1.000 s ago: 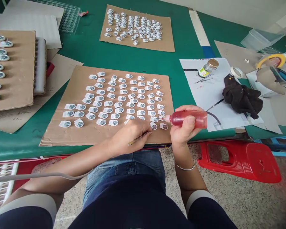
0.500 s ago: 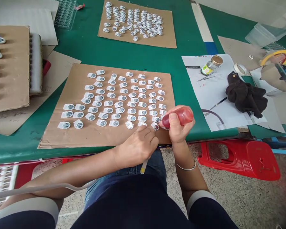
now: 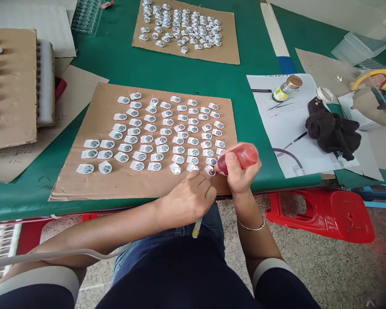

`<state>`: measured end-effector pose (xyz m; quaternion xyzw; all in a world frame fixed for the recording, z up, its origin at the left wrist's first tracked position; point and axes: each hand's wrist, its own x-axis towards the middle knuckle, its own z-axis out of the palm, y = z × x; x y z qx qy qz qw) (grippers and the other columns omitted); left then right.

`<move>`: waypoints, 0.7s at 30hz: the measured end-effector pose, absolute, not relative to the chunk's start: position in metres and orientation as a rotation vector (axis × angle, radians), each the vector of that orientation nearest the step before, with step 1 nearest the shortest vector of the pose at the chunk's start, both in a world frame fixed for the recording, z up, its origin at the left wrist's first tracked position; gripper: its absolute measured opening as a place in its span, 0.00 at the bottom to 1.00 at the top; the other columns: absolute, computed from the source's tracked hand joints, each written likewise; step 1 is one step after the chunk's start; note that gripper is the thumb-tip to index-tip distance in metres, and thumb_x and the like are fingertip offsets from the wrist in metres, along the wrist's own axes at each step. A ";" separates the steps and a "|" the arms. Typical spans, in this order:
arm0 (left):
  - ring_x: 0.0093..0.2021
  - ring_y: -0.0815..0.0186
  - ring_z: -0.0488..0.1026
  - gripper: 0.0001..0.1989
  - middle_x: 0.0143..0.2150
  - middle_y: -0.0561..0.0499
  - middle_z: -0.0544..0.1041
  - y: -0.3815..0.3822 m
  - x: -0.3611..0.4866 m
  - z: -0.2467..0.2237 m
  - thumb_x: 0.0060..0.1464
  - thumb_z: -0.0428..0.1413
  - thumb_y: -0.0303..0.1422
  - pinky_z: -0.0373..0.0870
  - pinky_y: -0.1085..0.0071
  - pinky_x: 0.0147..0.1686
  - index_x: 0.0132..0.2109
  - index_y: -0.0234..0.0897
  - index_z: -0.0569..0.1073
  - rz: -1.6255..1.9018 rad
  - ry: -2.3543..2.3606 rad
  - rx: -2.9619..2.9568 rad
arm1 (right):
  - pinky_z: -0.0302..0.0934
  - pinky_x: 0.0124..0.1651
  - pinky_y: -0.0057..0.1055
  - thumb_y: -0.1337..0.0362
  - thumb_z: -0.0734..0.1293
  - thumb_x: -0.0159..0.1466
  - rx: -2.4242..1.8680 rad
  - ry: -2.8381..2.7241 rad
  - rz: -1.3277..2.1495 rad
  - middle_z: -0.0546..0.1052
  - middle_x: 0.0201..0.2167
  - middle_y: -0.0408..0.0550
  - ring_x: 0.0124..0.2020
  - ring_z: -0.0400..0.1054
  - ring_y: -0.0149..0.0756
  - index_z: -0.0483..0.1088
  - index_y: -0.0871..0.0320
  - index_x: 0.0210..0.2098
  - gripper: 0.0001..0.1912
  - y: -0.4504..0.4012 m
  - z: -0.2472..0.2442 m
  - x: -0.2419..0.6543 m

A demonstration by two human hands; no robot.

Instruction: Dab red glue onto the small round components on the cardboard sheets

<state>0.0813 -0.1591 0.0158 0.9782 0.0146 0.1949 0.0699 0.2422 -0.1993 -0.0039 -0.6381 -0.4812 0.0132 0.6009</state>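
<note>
My left hand (image 3: pixel 189 196) is closed round a slim pale tool (image 3: pixel 197 227), whose yellowish end sticks out below the palm. Its working tip is too small to make out, near a small white disc (image 3: pixel 210 171) at the front edge of the cardboard sheet (image 3: pixel 141 184). In my right hand (image 3: pixel 242 174) is a soft bottle of red liquid (image 3: pixel 241 158), tilted with its narrow end pointing down-left towards that same disc. A bit of red shows there. Rows of similar white discs with dark printed centres and paper tabs cover the sheet.
Behind lies a second cardboard sheet (image 3: pixel 186 50) of discs; another stack (image 3: pixel 13 94) is at the left. Rightward are a printed paper (image 3: pixel 263 111), a corked jar (image 3: pixel 287 88), a black cloth (image 3: pixel 334 128) and tape (image 3: pixel 326 95). A red stool (image 3: pixel 334 214) stands below the table edge.
The view has shifted slightly. The red bottle's narrow end has come a little closer to the front disc, and the left hand has moved slightly right. Both hands keep their holds.
</note>
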 end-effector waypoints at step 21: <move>0.32 0.60 0.66 0.12 0.27 0.45 0.67 -0.159 0.082 0.018 0.56 0.44 0.20 0.61 0.66 0.31 0.27 0.31 0.65 0.610 0.062 2.918 | 0.65 0.32 0.35 0.55 0.65 0.58 -1.535 -1.105 -0.021 0.71 0.26 0.44 0.28 0.67 0.32 0.65 0.57 0.30 0.11 -0.199 -0.005 0.243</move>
